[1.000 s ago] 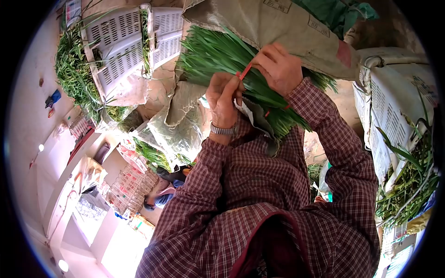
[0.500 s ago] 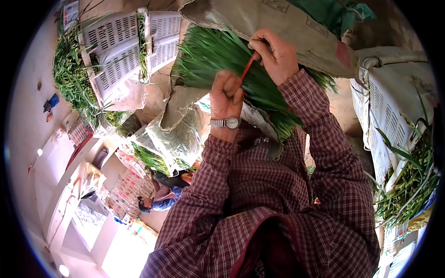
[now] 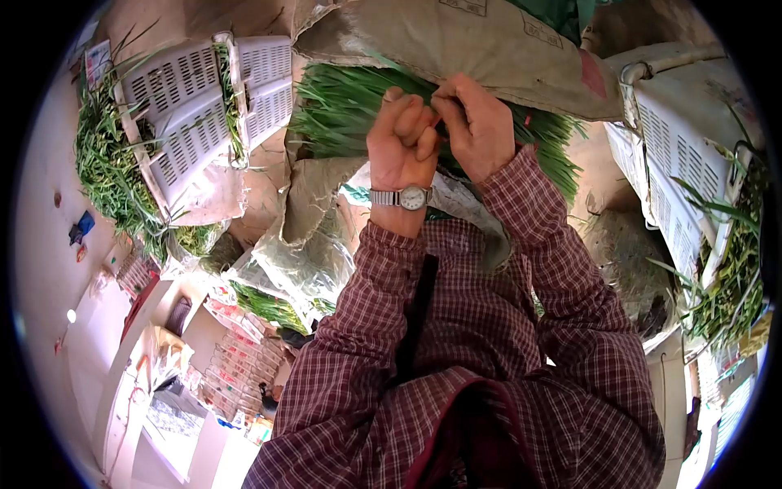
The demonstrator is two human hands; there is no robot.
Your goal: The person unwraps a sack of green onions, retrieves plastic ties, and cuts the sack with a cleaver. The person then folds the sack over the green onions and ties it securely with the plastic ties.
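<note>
A bundle of long, flat green leaves, like garlic chives point(image 3: 330, 106), lies crosswise before me, partly under a tan cloth sheet point(image 3: 391, 41). My left hand point(image 3: 403, 138), a watch point(image 3: 411, 197) on its wrist, is over the bundle, palm turned up and fingers curled. Right beside it, my right hand point(image 3: 476, 122) pinches with thumb and forefinger. Only a sliver of a red tie point(image 3: 441, 124) shows where the fingertips meet; the rest is hidden by the hands. Another bit of red point(image 3: 527, 121) sits on the bundle to the right.
White slatted crates point(image 3: 179, 98) with green leaves stand at the left, and another white crate point(image 3: 672, 147) at the right. Clear plastic sheeting point(image 3: 305, 265) lies at lower left, near more leaves point(image 3: 265, 301). A person point(image 3: 269, 397) is partly visible beyond my left arm.
My hands have come together, and the red tie stretched between them is now mostly hidden. Both hands sit slightly lower. The bundle shows more to the right, and the view has shifted.
</note>
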